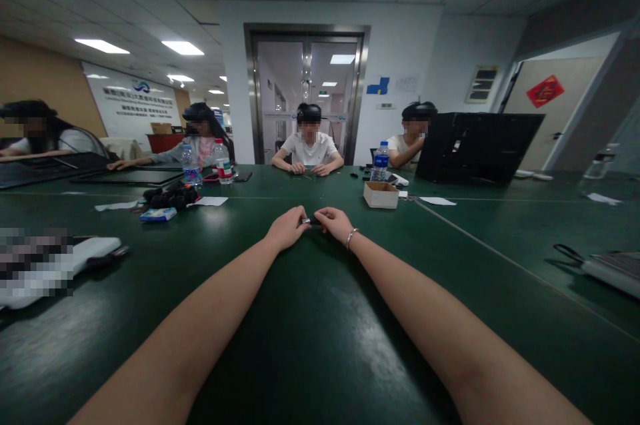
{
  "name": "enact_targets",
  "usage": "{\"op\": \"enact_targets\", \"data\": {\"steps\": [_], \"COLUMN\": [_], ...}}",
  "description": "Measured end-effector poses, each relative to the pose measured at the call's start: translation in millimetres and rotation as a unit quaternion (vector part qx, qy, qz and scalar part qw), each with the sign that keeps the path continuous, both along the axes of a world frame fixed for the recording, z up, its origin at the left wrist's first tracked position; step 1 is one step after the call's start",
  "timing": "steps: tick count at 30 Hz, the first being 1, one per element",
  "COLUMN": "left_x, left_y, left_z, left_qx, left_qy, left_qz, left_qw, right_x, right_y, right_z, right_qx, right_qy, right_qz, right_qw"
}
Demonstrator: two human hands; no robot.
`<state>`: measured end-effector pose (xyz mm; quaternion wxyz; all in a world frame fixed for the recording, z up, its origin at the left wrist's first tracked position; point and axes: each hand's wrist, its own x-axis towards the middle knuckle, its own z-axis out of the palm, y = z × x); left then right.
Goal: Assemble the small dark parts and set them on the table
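Note:
Both my arms reach forward over the dark green table. My left hand and my right hand meet at the middle of the table. Their fingers are pinched together on a small dark object with a metal end. It lies between the fingertips, just above the table top. I cannot make out what the object is. A thin bracelet sits on my right wrist.
A small cardboard box stands beyond my hands to the right. Water bottles and dark parts lie at the left. An open black case is at the far right. Several people sit around the table's far side.

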<state>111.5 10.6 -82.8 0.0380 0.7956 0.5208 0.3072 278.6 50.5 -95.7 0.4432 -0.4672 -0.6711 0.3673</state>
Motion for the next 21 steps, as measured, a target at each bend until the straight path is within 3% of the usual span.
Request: {"op": "enact_targets", "data": {"steps": [7,14,21], "left_x": [-1,-3,-1], "left_y": [0,0,-7], "left_z": [-0.6,0.8,7.9], "left_qx": [0.027,0.026,0.032], "left_qy": [0.010,0.024,0.060], "left_qz": [0.026,0.042,0.047], "left_qw": [0.999,0.998,0.997], "right_x": [2,14,13], "right_y": [-1,-1,2], "right_z": [4.2,9.6,7.0], "right_qx": [-0.026,-0.116,-0.113], "right_qy": [0.052,0.098,0.065], "right_qz": [0.033,0.145,0.147], "right_qw": [0.998,0.978,0.981]}}
